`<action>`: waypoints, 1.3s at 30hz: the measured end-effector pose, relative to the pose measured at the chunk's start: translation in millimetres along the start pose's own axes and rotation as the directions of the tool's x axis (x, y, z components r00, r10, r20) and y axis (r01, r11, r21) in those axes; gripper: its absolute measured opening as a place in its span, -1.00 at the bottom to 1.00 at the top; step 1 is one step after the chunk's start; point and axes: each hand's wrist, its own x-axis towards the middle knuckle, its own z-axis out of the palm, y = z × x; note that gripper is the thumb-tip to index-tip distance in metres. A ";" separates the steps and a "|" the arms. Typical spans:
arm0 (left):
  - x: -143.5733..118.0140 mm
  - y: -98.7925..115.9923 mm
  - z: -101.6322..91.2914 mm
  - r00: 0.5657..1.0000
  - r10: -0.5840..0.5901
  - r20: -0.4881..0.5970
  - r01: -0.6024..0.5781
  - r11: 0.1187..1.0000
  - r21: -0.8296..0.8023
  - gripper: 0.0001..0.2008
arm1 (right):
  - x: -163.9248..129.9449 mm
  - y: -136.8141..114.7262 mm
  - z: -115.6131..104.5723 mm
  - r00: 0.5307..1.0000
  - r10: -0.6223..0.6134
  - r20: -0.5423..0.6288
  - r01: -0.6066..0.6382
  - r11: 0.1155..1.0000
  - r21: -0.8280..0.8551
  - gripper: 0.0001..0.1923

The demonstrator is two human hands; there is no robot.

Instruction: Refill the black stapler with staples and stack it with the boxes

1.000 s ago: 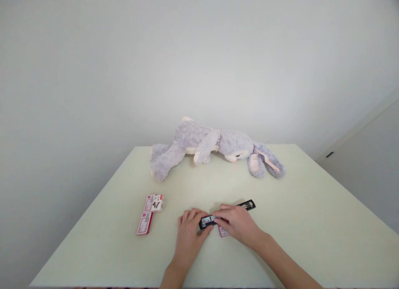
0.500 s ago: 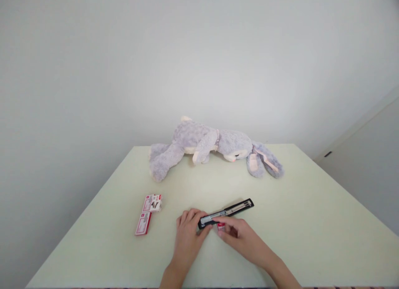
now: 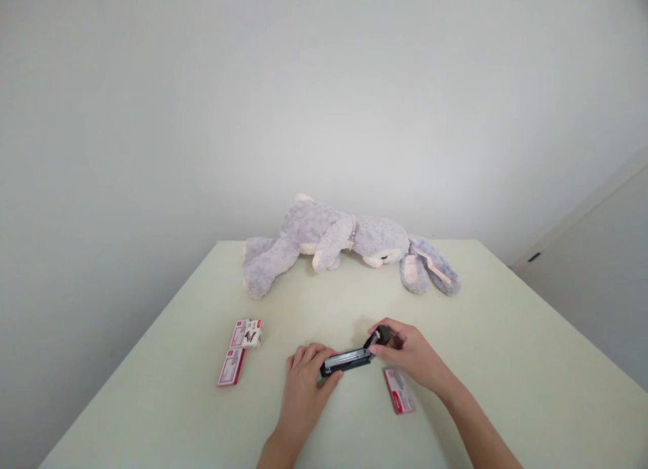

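Note:
A black stapler (image 3: pixel 349 359) lies opened out on the table, its metal staple channel facing up. My left hand (image 3: pixel 308 381) grips its left end between thumb and fingers. At the other end, my right hand (image 3: pixel 405 347) pinches the stapler's top arm, which is tilted up at an angle from the base. Just below my right hand, a small red-and-white box (image 3: pixel 399 391) rests on the table, apart from both hands.
Left of my hands lie more red-and-white boxes (image 3: pixel 231 366), with a small white box bearing a stapler picture (image 3: pixel 253 334) by them. A grey plush rabbit (image 3: pixel 324 236) lies on its side along the table's back edge, near the wall.
My right hand has moved up and right to the stapler's top arm, which has swung from flat to raised. The red-and-white box once under that hand now shows on the table.

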 end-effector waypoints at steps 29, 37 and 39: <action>11.8 63.4 3.3 0.960 0.055 0.274 -0.061 0.998 0.012 -0.49 | 15.4 58.3 -15.4 0.969 0.058 -0.238 -0.085 0.991 -0.106 -0.44; 3.3 19.6 -23.4 0.935 -0.276 0.224 0.246 0.957 0.154 -0.52 | -22.4 60.7 34.8 0.956 0.158 -0.246 -0.141 0.986 0.086 -0.37; -4.9 19.5 -24.2 0.922 -0.281 0.267 0.249 0.958 0.145 -0.55 | -27.0 56.7 50.2 0.956 0.174 -0.235 -0.142 0.979 0.147 -0.36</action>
